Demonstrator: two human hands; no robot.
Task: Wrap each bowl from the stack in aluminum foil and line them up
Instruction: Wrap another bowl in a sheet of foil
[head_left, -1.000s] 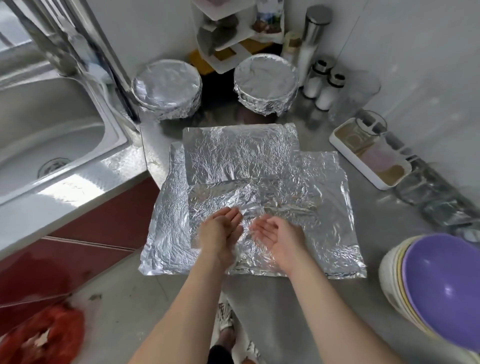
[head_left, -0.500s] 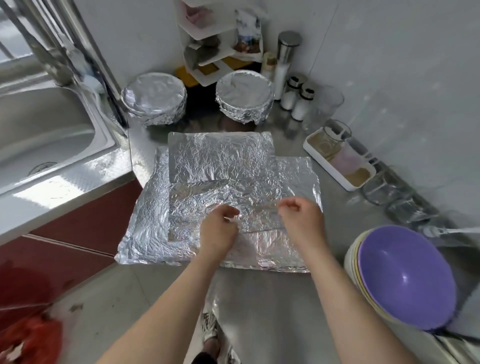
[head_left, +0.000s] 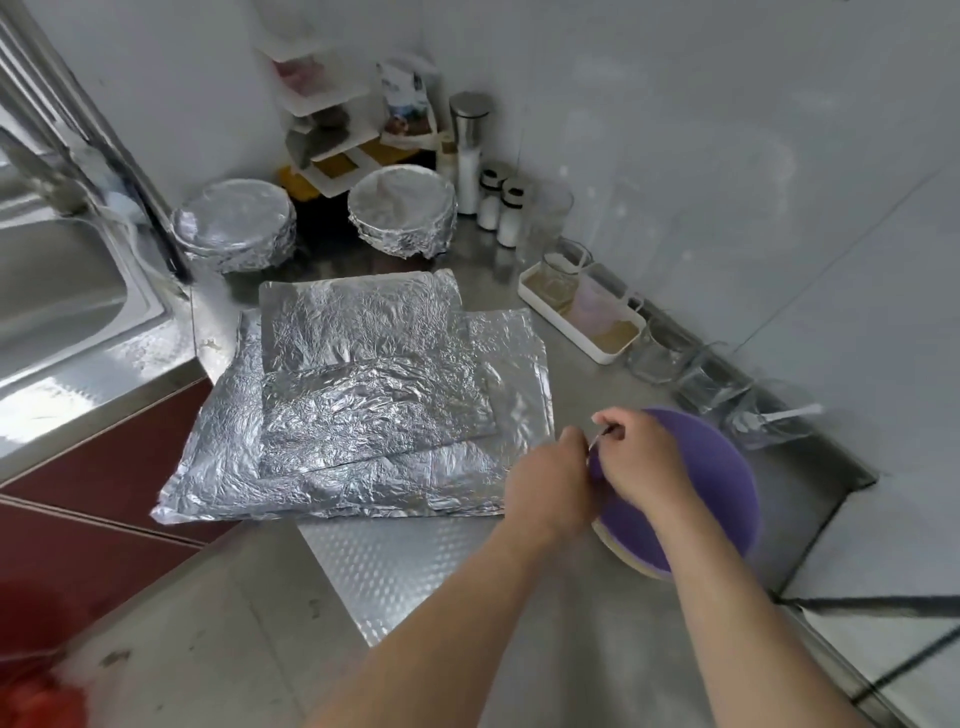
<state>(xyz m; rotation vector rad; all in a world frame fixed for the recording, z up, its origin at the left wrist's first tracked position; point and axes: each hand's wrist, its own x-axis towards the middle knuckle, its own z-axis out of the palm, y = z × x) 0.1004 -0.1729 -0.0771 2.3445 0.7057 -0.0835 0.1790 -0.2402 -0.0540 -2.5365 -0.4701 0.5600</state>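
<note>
A stack of bowls with a purple bowl (head_left: 691, 499) on top stands at the right of the steel counter. Both hands hover over its left rim. My right hand (head_left: 644, 462) pinches a thin sliver of foil (head_left: 597, 438) between thumb and forefinger. My left hand (head_left: 553, 486) has its fingers curled at the sliver's other end, close against the bowl's edge. Several crumpled foil sheets (head_left: 363, 395) lie overlapped in the middle of the counter. Two foil-wrapped bowls (head_left: 234, 223) (head_left: 402, 210) stand side by side at the back.
A steel sink (head_left: 67, 291) lies at the left. A corner shelf (head_left: 332, 135), a steel canister (head_left: 470, 150) and two shakers (head_left: 501, 208) fill the back corner. A white tray with glass jars (head_left: 582, 317) and several glasses (head_left: 711, 384) line the right wall.
Both hands left the middle of the foil sheets and moved right to the purple bowl, close together. My view swung right, so the bowl stack sits nearer the centre.
</note>
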